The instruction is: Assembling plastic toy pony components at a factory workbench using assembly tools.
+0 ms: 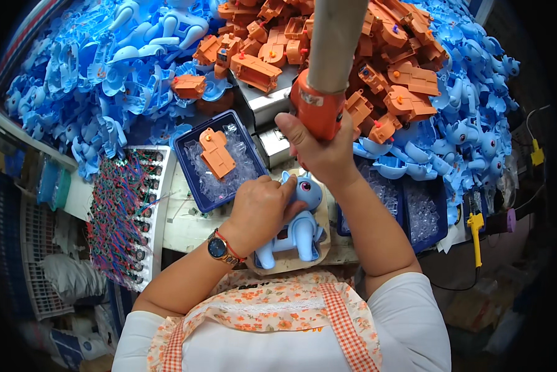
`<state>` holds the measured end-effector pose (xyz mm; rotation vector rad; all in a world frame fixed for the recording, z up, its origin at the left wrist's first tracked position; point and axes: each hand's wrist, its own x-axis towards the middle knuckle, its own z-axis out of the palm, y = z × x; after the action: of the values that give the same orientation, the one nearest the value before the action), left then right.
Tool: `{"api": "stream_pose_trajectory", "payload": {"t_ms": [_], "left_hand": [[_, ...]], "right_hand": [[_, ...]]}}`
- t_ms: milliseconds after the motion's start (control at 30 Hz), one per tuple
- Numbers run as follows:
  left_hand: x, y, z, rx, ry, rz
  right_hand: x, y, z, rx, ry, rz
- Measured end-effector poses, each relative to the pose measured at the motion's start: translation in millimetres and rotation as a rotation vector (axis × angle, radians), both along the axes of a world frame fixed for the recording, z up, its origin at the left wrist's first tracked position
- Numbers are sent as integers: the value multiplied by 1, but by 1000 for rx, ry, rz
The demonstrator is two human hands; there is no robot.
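A light-blue toy pony [304, 232] lies on its side in a beige holder [278, 265] in front of me. My left hand [261, 208], wearing a watch, is closed on the pony's head and neck, with the index finger beside the ear. My right hand [325, 149] grips the orange lower part of an upright electric screwdriver [319, 102], whose grey body rises toward the camera. The tool's tip is hidden behind the hand, above the pony's head.
Blue toy shells [92, 93] and orange battery-box-like housings [253, 71] pile up behind. A blue tray [188, 180] holds clear parts and one orange housing. Wired components fill a white tray [160, 211] at left. Dark-blue trays [443, 211] and a yellow-handled tool [476, 229] are at right.
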<state>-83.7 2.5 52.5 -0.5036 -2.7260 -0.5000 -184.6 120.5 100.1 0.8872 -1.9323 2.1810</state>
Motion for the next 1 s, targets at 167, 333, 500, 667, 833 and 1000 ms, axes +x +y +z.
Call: {"api": "stream_pose_trajectory", "payload": {"t_ms": [167, 333, 500, 667, 833, 1000], "left_hand": [[3, -1, -2, 24, -40, 26], [3, 1, -1, 41, 11, 6], [4, 1, -1, 38, -1, 15], [4, 0, 1, 64, -13, 16], [2, 2, 0, 62, -2, 8], [3, -3, -4, 78, 6, 13]], "right_hand": [[-5, -1, 4, 4, -39, 1], [-31, -11, -1, -243, 220, -219], [-32, -13, 2, -223, 133, -156], [-2, 10, 27, -104, -24, -150], [23, 48, 25, -36, -91, -26], [29, 43, 13, -135, -68, 34]]}}
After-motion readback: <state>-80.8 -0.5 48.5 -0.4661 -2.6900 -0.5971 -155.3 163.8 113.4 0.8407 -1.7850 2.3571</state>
